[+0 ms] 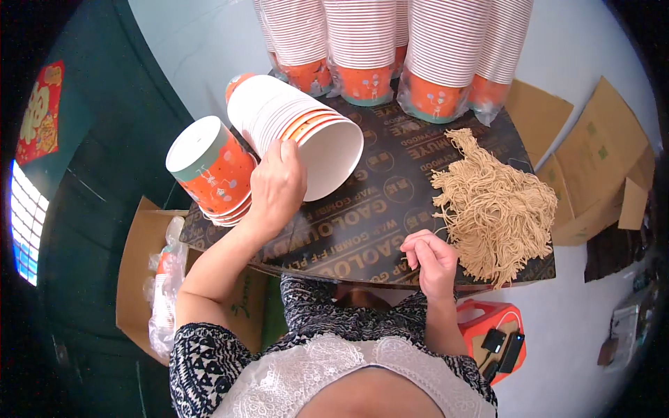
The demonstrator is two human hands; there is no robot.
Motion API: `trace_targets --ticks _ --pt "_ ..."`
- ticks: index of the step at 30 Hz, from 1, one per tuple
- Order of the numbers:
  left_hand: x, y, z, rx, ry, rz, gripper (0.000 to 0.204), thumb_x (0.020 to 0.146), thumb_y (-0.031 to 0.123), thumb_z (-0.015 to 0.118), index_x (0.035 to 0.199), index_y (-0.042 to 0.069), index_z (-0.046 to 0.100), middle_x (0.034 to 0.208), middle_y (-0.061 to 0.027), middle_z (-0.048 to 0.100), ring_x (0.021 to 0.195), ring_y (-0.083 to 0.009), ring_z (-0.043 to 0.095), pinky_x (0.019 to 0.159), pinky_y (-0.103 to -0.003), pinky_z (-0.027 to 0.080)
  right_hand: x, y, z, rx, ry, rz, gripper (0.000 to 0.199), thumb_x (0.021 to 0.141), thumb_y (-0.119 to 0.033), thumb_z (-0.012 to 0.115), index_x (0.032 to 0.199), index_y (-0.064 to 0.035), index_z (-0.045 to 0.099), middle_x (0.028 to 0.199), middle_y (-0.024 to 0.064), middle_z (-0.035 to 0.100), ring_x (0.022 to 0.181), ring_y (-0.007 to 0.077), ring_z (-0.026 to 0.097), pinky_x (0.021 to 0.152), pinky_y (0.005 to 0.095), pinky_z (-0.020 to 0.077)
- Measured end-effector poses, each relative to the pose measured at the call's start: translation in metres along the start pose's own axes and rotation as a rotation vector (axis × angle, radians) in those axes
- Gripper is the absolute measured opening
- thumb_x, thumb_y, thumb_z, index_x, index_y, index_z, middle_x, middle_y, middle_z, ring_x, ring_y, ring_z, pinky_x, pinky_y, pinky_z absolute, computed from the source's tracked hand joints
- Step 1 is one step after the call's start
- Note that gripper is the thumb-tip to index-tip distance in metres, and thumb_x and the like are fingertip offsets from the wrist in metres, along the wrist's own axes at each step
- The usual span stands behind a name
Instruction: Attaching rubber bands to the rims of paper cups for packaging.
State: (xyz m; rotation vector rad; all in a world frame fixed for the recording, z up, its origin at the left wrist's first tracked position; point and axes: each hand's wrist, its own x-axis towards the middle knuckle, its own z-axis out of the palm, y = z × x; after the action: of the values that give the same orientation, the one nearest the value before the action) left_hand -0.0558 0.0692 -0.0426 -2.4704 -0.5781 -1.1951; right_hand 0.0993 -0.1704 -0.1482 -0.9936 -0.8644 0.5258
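Lying on its side w/ the open mouth toward the person, a nested stack of white-and-orange paper cups (pixel 296 122) is steadied on the dark printed board counter (pixel 390 188) by the left hand (pixel 277 188), fingers curled over the outermost rim, prob. so one cup can be peeled off. Just beside it, a short upside-down stack of orange cups (pixel 211 169) is tilted. The right hand (pixel 433 259) is loosely clenched, pinching strands at the edge of a tan string bundle (pixel 495 209). Tall wrapped cup stacks (pixel 390 49) are lined up behind.
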Motion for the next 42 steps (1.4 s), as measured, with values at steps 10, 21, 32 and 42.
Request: trace_targets --ticks 10,21,32,42 --pt "-0.009 0.021 -0.014 -0.052 -0.023 0.006 0.029 0.075 -0.004 0.065 0.099 -0.002 0.049 0.112 -0.0252 0.064 0.074 -0.0361 0.067 0.058 -0.041 0.055 -0.001 -0.005 0.001 -0.038 0.005 0.032 0.022 0.096 0.001 0.048 0.085 0.0067 0.066 0.091 0.0147 0.065 0.061 0.0087 0.050 0.056 0.0218 0.0401" --pt "0.008 0.046 -0.071 -0.527 -0.162 -0.311 0.016 0.084 -0.002 0.063 0.099 -0.001 0.056 0.074 -0.0122 0.065 0.058 -0.0186 0.063 0.054 -0.032 0.051 -0.003 -0.007 0.003 0.056 0.142 -0.049 0.020 0.096 0.000 0.050 0.085 0.0055 0.066 0.088 0.0089 0.063 0.061 0.0082 0.051 0.055 0.0224 0.0402" --pt "-0.005 0.009 -0.035 -1.108 -0.313 -0.667 0.002 0.090 -0.002 0.057 0.092 -0.001 0.056 0.079 0.0030 0.056 0.067 -0.0011 0.052 0.057 -0.018 0.040 -0.008 -0.067 -0.044 -0.535 0.297 -0.187 0.007 0.092 0.000 0.059 0.095 0.0022 0.066 0.085 0.0021 0.063 0.071 0.0066 0.053 0.063 0.0205 0.0410" --pt "-0.021 0.011 -0.035 -0.982 0.006 -0.630 0.008 0.099 0.005 0.055 0.102 -0.003 0.058 0.098 -0.0047 0.064 0.081 -0.0065 0.058 0.072 -0.019 0.046 -0.005 -0.055 -0.035 -1.008 -0.060 -0.281 0.007 0.079 -0.005 0.071 0.084 -0.0051 0.066 0.084 0.0079 0.060 0.085 0.0282 0.058 0.074 0.0389 0.0470"
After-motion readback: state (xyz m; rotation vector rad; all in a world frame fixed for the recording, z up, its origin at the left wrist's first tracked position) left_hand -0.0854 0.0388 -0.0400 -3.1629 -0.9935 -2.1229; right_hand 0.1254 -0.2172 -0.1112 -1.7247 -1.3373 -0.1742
